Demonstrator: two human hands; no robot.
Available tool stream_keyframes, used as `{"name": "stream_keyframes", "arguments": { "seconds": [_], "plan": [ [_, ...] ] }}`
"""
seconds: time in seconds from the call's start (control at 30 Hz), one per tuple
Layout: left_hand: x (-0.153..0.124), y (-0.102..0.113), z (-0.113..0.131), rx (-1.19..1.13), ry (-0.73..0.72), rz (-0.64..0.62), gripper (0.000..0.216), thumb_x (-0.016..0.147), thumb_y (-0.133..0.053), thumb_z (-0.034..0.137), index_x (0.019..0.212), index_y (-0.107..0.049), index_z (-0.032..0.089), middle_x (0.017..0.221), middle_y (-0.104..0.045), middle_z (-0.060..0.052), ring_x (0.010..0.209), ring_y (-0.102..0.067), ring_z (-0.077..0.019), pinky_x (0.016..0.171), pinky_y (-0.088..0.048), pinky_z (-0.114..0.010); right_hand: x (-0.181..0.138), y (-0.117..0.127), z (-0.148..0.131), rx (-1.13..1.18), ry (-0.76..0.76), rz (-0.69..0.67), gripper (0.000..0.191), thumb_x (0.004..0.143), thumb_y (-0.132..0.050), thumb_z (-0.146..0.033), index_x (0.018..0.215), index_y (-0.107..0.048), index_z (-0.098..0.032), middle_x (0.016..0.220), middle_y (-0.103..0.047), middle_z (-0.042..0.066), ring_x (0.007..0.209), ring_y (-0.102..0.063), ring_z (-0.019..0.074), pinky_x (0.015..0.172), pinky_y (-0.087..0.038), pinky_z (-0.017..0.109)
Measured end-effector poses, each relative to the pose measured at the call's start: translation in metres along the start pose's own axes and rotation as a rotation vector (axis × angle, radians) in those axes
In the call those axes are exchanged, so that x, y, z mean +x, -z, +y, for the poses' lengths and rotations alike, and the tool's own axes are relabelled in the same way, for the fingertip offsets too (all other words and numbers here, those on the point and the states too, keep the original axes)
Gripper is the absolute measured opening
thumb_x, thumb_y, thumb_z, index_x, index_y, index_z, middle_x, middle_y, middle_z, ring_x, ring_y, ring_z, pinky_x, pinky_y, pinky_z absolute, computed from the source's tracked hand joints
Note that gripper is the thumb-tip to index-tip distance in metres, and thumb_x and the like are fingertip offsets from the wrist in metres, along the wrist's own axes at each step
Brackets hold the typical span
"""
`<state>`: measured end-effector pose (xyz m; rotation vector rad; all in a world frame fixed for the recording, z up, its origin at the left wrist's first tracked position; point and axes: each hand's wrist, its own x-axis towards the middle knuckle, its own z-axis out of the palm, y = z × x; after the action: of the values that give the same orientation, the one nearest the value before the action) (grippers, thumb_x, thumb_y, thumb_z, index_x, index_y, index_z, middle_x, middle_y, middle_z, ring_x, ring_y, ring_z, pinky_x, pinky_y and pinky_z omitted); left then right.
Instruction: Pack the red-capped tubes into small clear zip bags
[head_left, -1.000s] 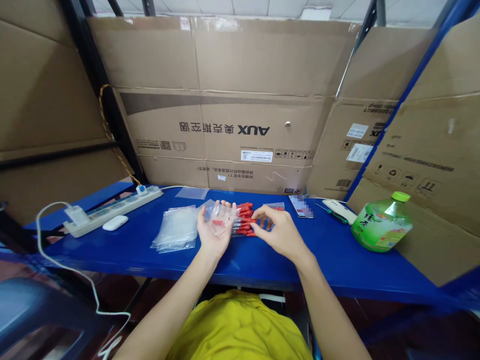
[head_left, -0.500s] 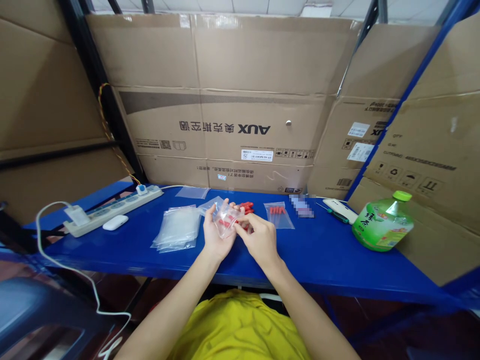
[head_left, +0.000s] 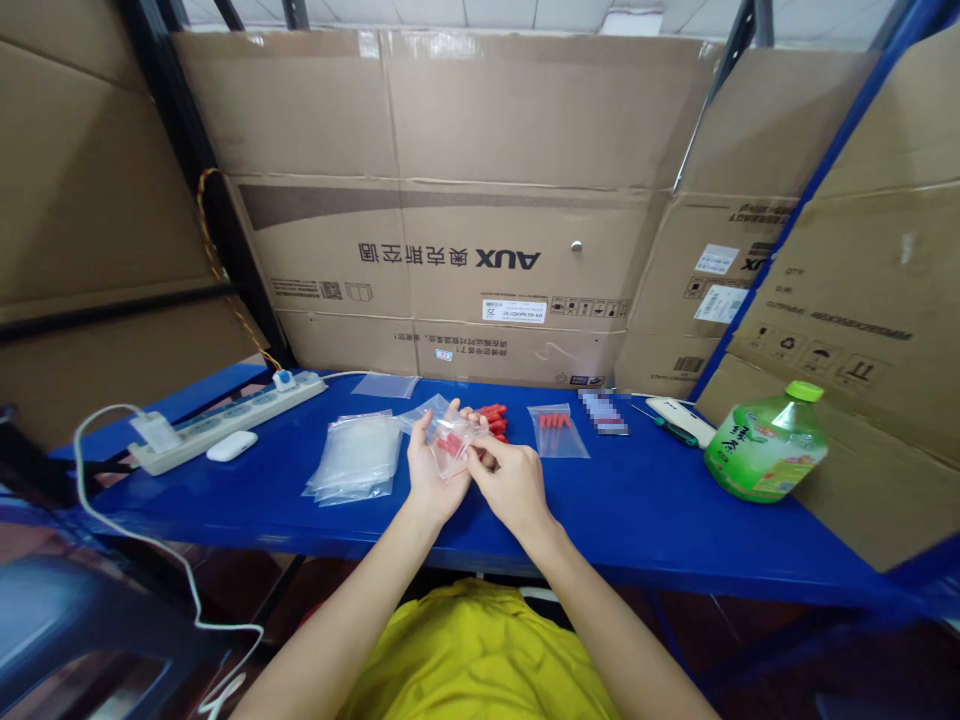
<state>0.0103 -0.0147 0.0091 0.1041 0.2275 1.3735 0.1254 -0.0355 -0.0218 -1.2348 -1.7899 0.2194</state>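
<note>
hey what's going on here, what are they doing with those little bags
A person at a blue table is handling a clear bag with red pieces showing in it. The left hand holds the bag while the right hand has its fingers at the bag's near edge; what they pinch is hard to tell. More red pieces lie just behind the hands. To the right is another bag with red pieces in it, and to the left a stack of clear bags.

The blue table (head_left: 645, 510) carries stacked clear bags (head_left: 354, 457), red pieces (head_left: 494, 413), a power strip (head_left: 232, 422) — and a green bottle (head_left: 766, 447).
</note>
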Motion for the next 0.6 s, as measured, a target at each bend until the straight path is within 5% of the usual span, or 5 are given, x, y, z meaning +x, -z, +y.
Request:
{"name": "stream_keyframes", "arguments": {
  "seconds": [0.33,0.47,0.6],
  "plan": [
    [0.002,0.001,0.005,-0.084,-0.077,-0.001,0.025,0.098,-0.052,0.033,0.104,-0.067,0.014,0.088,-0.066,-0.007,0.082,-0.068,-0.0179,0.086,-0.063,-0.035,0.013,0.025,0.012,0.275,0.017,-0.161,0.029,0.096,-0.058,-0.027,0.113,-0.081,-0.022,0.068,-0.069,-0.003,0.055,-0.055,0.0124,0.059,-0.044,0.024],
    [0.003,0.003,0.007,-0.161,-0.108,0.02,0.024,0.098,-0.054,0.031,0.108,-0.067,0.013,0.089,-0.067,-0.008,0.085,-0.069,-0.0186,0.087,-0.063,-0.037,0.022,0.045,0.032,0.066,-0.025,-0.118,0.022,0.092,-0.06,-0.02,0.106,-0.077,-0.024,0.081,-0.075,-0.002,0.064,-0.061,0.0139,0.067,-0.046,0.026],
    [0.004,0.003,0.009,-0.187,-0.119,0.027,0.026,0.097,-0.055,0.032,0.112,-0.068,0.014,0.091,-0.068,-0.009,0.088,-0.07,-0.0202,0.085,-0.064,-0.037,0.021,0.055,0.049,-0.175,-0.106,-0.25,0.015,0.088,-0.07,-0.019,0.102,-0.072,-0.025,0.095,-0.079,0.001,0.074,-0.067,0.0167,0.072,-0.045,0.027]
  ]
}}
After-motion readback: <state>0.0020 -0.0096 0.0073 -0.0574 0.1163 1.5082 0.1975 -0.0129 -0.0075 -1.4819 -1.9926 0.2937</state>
